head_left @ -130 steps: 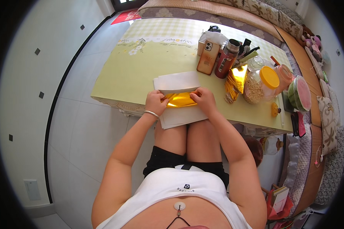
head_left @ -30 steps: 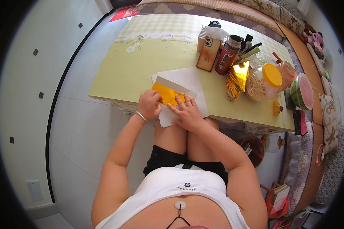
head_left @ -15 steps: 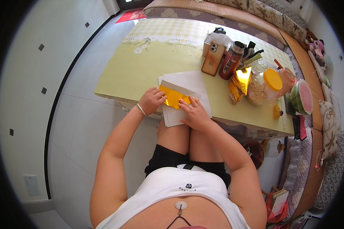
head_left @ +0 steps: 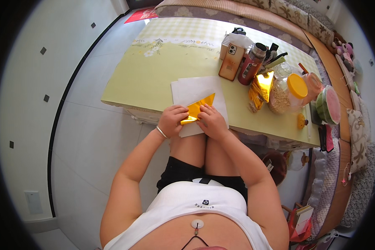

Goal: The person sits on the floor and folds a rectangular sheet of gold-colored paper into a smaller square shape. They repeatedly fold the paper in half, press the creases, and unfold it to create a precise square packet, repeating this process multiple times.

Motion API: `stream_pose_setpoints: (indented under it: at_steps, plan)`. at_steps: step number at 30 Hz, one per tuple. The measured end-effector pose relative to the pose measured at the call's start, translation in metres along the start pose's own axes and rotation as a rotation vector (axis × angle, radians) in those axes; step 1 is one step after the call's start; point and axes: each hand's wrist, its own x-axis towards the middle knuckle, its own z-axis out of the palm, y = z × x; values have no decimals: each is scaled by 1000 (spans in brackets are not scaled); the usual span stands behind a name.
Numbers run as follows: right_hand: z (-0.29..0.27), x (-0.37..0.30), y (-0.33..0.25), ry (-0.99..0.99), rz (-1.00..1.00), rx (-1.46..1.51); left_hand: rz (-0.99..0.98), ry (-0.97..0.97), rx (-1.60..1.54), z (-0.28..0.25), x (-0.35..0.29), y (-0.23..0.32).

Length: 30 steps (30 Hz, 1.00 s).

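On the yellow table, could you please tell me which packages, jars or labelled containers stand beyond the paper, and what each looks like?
Clear jar: right of the white paper, round, yellow lid, tan grains inside.
Gold foil packet: left of the jar, shiny, crinkled.
Red bottle: far side, cylindrical, dark cap.
Orange phone: propped upright beside the bottle.

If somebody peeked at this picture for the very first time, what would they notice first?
Probably the shiny gold folded paper, pinched between the left hand and the right hand at the near edge of the pale yellow-green table, on top of a white paper sheet. Next, the clear jar with the bright orange lid among the clutter at the table's right end.
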Motion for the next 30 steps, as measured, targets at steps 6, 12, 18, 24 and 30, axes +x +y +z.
stream_pose_setpoints:
  at_steps: [6,12,18,24,30]
  plan:
    - [18,8,-13,202,131,47,-424,152,-95,6,-8,-19]
    - [21,12,-19,216,244,-13,-491,110,69,15,6,-21]
    - [18,18,-24,172,201,-157,-514,78,120,16,14,-19]
    - [24,18,-15,61,69,-352,-519,66,217,14,19,-12]
    - [28,19,-15,35,31,-387,1,151,470,25,-13,-5]
